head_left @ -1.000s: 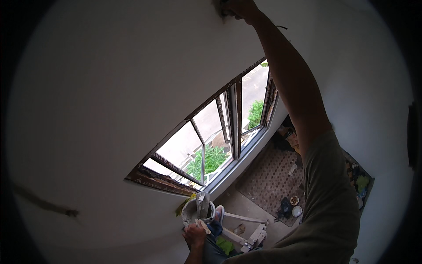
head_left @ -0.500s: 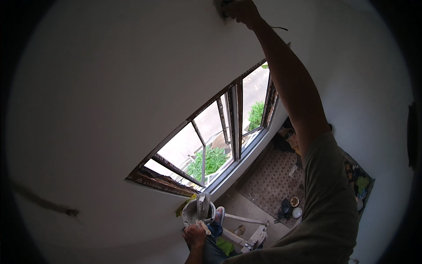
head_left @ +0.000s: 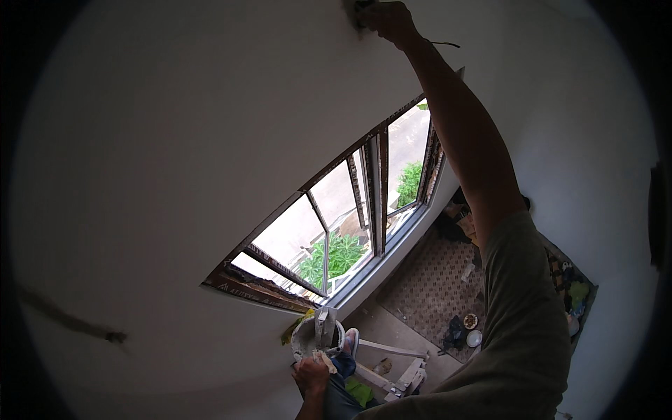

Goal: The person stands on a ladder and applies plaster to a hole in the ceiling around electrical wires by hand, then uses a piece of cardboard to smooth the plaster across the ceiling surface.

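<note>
My right hand is raised far up along the white wall. Its fingers are closed round the dark handle of a flat trowel, whose blade lies on or very near the wall at the upper edge of the picture. Low in the picture, my left hand is closed on the near rim of a plaster-smeared bucket. A grey metal tool with a flat, channel-like shape stands in the bucket and leans on its far rim. What else the bucket contains is hard to make out.
A brown-framed window stands open beside the bucket, with plants outside. My shoe is next to the bucket, above pale wooden bars. Far below lie a patterned mat, a white bowl and a dark plastic bag.
Very little differs. My right hand and the trowel have shifted slightly right along the wall. My left hand keeps its grip on the bucket.
</note>
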Available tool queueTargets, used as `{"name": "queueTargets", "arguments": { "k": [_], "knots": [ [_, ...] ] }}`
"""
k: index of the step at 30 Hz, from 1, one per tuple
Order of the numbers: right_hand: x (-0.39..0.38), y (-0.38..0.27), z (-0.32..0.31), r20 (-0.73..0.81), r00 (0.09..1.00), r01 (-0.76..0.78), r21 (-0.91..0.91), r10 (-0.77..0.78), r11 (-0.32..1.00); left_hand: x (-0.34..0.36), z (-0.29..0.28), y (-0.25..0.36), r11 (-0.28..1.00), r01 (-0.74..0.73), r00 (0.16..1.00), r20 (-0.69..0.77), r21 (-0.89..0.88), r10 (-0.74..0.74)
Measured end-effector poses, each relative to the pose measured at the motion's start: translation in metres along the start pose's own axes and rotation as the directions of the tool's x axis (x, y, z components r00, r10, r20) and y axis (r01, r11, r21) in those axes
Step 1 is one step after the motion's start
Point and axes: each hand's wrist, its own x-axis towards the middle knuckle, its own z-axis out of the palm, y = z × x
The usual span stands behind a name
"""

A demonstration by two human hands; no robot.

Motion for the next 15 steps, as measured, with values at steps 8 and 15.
{"name": "queueTargets", "arguments": {
  "k": [8,15],
  "knots": [
    [0.006,-0.036,-0.036,0.172,0.89,-0.455,0.398,0.422,0.797,-0.001,-0.001,-0.003,1.0,0.012,1.0,-0.003,0.008,-0.012],
    [-0.001,-0.014,-0.025,0.005,0.976,-0.204,0.384,0.219,0.901,0.001,0.0,0.002,1.0,-0.004,1.0,-0.016,0.031,0.005]
  ]
}}
